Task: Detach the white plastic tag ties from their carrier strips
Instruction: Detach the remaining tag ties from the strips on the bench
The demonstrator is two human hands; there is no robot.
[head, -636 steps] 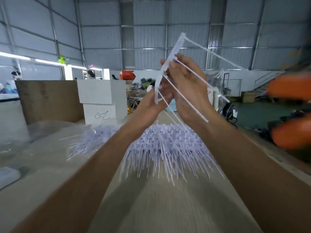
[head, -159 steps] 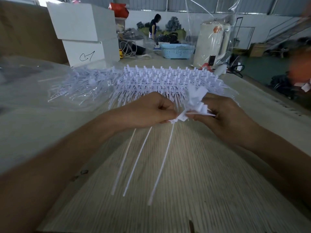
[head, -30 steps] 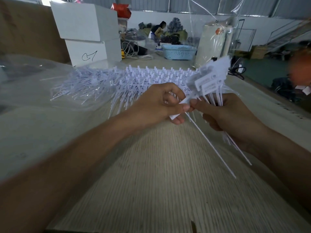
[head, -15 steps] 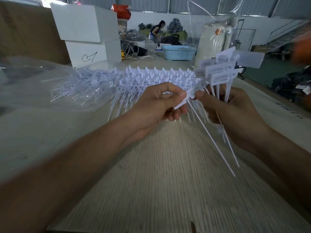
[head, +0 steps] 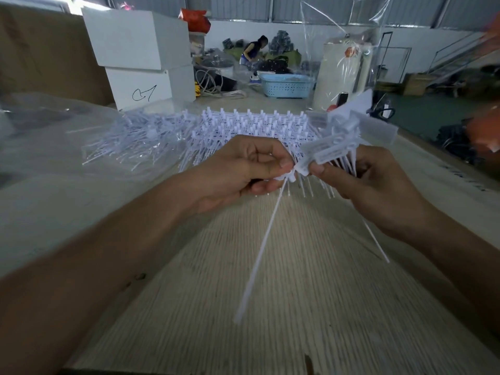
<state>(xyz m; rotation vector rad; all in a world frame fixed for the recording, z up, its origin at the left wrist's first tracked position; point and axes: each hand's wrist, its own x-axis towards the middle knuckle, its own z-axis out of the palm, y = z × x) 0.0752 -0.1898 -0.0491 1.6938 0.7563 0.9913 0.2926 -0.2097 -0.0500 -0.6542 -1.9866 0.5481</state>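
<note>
Head view shows both hands above the wooden table (head: 284, 307), just in front of the pile of tag ties (head: 243, 131). Left hand (head: 243, 171) pinches 1 dangling tie (head: 259, 250); right hand (head: 373, 190) grips a bundle of detached ties (head: 338, 142).

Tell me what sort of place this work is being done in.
Probably a factory or warehouse floor. Corrugated metal walls enclose a big open hall, a worktable holds a bulk pile of white tag ties, and stacked white boxes and a blue basket stand behind it.
</note>
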